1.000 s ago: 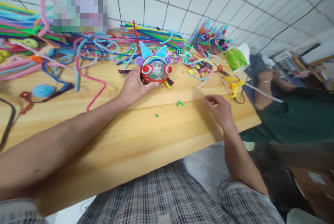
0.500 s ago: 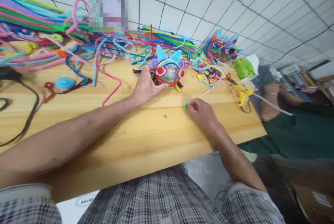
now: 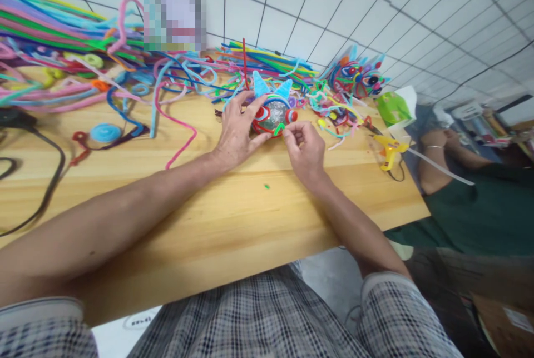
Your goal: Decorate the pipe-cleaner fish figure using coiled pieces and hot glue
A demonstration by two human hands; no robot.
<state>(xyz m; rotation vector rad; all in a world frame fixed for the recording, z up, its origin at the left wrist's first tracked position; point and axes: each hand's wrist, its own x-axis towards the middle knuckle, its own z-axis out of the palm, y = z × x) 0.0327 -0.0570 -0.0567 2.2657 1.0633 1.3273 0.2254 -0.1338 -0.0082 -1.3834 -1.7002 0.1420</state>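
Note:
A pipe-cleaner animal head [image 3: 274, 112] sits on the wooden table in front of me. It has pointed light-blue ears, red-and-white ring eyes and a clear, shiny middle. Around its left side curls my left hand [image 3: 238, 129], fingers near the left eye and thumb along the lower edge. My right hand [image 3: 306, 149] pinches a short, bent green pipe-cleaner piece [image 3: 279, 129] in front of the head's lower part. Whether the green piece touches the head I cannot tell. A tiny green scrap [image 3: 267, 186] lies on the table nearer me.
Many coloured pipe cleaners [image 3: 54, 24] are heaped along the wall. Two finished-looking heads [image 3: 356, 77] stand at the back right, near a green packet [image 3: 392, 108] and a yellow glue gun [image 3: 390, 149]. A black cable [image 3: 54, 180] lies left. Another person's arm [image 3: 434, 163] is at right.
My right hand has moved up and left, bringing the green piece from above the bare table to the head's front. My left hand's fingers have shifted over the head's left side.

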